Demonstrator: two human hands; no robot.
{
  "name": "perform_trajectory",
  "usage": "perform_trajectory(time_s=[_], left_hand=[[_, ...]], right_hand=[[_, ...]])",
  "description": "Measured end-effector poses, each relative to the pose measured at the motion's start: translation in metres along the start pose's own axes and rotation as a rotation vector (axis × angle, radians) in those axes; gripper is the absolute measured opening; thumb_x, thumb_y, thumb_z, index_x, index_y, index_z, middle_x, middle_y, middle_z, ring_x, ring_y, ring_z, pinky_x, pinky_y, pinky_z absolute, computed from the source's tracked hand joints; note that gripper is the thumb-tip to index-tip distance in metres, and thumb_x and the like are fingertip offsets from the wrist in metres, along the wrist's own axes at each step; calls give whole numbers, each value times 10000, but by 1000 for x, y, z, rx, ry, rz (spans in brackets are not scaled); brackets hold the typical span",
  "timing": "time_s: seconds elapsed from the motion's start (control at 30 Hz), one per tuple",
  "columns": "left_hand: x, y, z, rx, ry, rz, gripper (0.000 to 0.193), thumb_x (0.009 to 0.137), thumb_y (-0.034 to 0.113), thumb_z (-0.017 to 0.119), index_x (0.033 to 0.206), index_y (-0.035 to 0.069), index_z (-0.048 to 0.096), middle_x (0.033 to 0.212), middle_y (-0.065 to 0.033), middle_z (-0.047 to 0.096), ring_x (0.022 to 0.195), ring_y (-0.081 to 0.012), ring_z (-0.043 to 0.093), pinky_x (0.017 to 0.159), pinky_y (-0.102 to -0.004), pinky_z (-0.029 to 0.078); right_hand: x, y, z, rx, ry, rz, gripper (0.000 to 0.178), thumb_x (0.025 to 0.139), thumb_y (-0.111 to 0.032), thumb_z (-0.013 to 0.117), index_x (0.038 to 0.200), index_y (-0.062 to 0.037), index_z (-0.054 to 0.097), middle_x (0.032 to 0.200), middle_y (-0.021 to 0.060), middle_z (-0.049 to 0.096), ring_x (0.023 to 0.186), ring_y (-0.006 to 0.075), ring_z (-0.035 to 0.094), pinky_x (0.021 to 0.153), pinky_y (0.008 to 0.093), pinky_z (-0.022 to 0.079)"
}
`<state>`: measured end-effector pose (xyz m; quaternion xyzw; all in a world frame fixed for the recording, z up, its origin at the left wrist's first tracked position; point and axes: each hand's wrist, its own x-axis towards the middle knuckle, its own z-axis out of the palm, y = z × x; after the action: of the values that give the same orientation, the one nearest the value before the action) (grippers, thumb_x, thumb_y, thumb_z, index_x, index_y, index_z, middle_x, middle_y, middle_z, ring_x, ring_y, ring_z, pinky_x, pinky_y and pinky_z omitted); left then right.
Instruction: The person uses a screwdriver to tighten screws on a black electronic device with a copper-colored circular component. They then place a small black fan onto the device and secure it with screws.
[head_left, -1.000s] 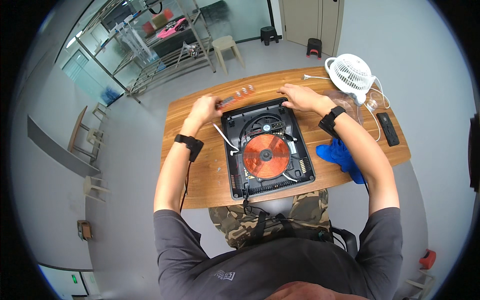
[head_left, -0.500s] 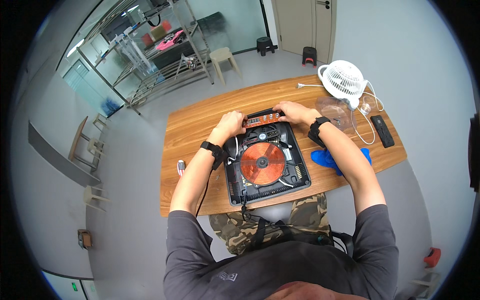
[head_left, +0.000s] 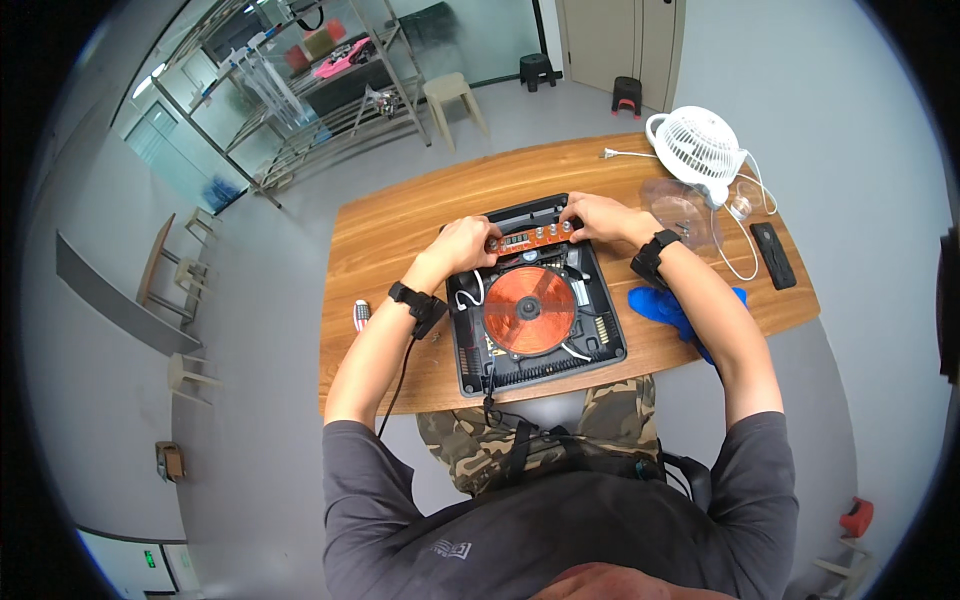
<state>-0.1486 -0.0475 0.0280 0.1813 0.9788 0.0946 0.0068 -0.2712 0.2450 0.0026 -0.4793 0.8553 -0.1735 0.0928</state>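
Note:
An induction cooker base (head_left: 536, 376) with its top off lies on the wooden table in front of me, its round copper coil (head_left: 528, 308) exposed. Above its far part I hold a narrow orange circuit board (head_left: 535, 238) by both ends. My left hand (head_left: 467, 244) is closed on the board's left end, and my right hand (head_left: 597, 217) pinches the right end. The board covers much of the small fan behind the coil. A white wire (head_left: 470, 294) loops beside the coil on the left.
A white fan (head_left: 697, 145) with its cord stands at the far right, near a clear plastic dish (head_left: 682, 210). A black oblong object (head_left: 772, 256) and a blue cloth (head_left: 662, 306) lie on the right. A small multicoloured object (head_left: 362, 315) sits left of my left forearm.
The circuit board has come nearer to the coil, away from the base's far edge, still held at both ends. More of the far edge shows now. My view has shifted slightly.

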Motion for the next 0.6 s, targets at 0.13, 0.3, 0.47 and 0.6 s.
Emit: perform_trajectory(time_s=[0.13,0.3,0.47,0.6], left_hand=[[-12,1,6,-17,-25,22,385,773,196,780,1129,52,754,1068,-146,722,1015,-330,697,905,-426,567],[-19,2,9,14,3,26,350,818,223,798,1129,70,750,1073,-138,698,1049,-337,678,897,-444,560],[-25,1,15,-14,38,19,356,835,224,794,1152,70,741,1105,-129,685,1053,-343,673,890,-449,560],[-28,-1,17,-47,57,43,367,830,169,777,1175,54,727,1109,-144,676,1058,-352,671,901,-441,564]], right_hand=[[-6,-6,5,28,-34,-3,393,829,-186,832,1182,-52,723,1128,134,680,1104,326,654,949,412,525],[-8,-12,16,27,-7,36,398,825,-187,842,1178,-49,722,1121,140,710,1091,329,671,940,416,538],[-9,-13,17,33,-6,53,402,830,-195,838,1179,-42,712,1142,148,693,1121,332,655,955,418,530],[-11,-12,17,39,6,44,387,836,-195,833,1169,-43,707,1118,149,685,1114,339,653,953,427,529]])
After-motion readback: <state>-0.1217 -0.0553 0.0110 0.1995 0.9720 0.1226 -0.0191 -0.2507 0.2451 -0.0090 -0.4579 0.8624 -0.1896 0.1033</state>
